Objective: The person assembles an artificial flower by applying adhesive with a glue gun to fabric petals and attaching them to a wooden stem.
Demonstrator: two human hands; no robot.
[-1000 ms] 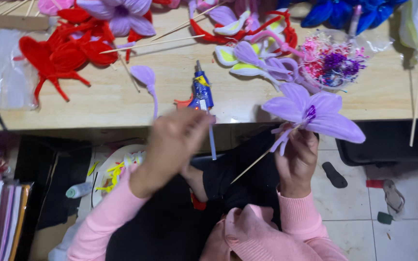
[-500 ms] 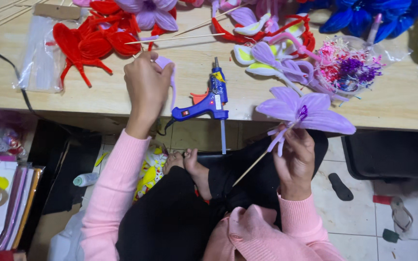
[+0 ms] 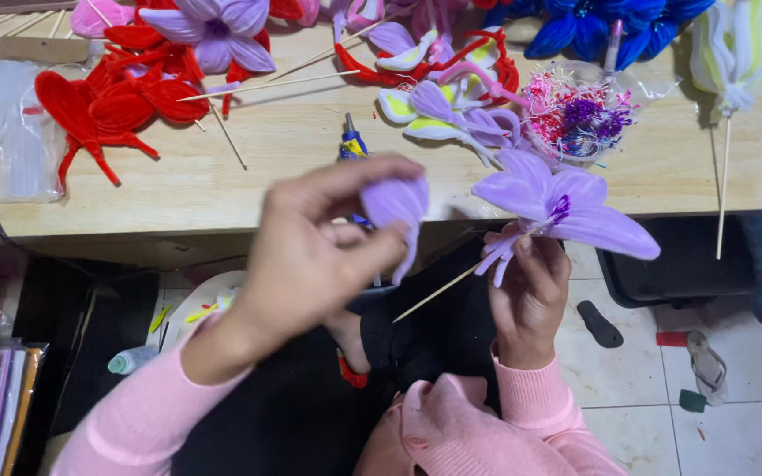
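Left hand [image 3: 310, 256] grip pinching lilac petal [image 3: 396, 204], right hand [image 3: 529, 291] grip closed on flower stem [image 3: 438, 292], glue gun [image 3: 352, 145] mostly hidden

This looks like a home craft corner set up for making artificial flowers. A light wooden table [image 3: 222, 189] is crowded with red petals [image 3: 99, 106], blue flowers [image 3: 610, 26], thin wooden sticks [image 3: 266, 85] and a bag of bead-tipped stamens [image 3: 575, 115]. Below, a tiled floor [image 3: 628, 370] with a loose sandal [image 3: 705, 361], probably someone's living space.
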